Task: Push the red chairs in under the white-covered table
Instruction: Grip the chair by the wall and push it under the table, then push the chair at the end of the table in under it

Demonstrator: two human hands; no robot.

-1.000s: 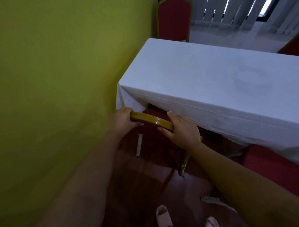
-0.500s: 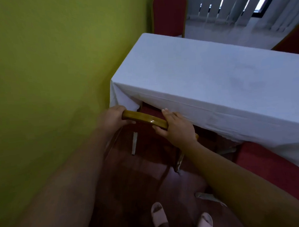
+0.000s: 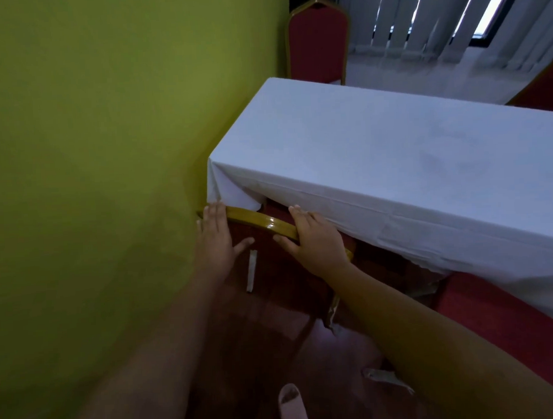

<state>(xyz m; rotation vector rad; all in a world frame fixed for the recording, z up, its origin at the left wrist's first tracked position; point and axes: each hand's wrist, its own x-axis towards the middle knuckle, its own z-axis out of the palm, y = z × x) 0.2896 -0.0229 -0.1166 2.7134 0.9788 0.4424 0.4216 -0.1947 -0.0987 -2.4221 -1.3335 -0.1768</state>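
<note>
Single head view: looks forward-down, close above table [image 3: 393, 160] corner, green wall [image 3: 92, 154] left.

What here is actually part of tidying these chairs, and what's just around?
Part of the job: left hand and right hand, both flat on the near red chair; white-covered table; red chair at lower right; far red chair.
Just around: green wall; window blinds; sandal.
</note>
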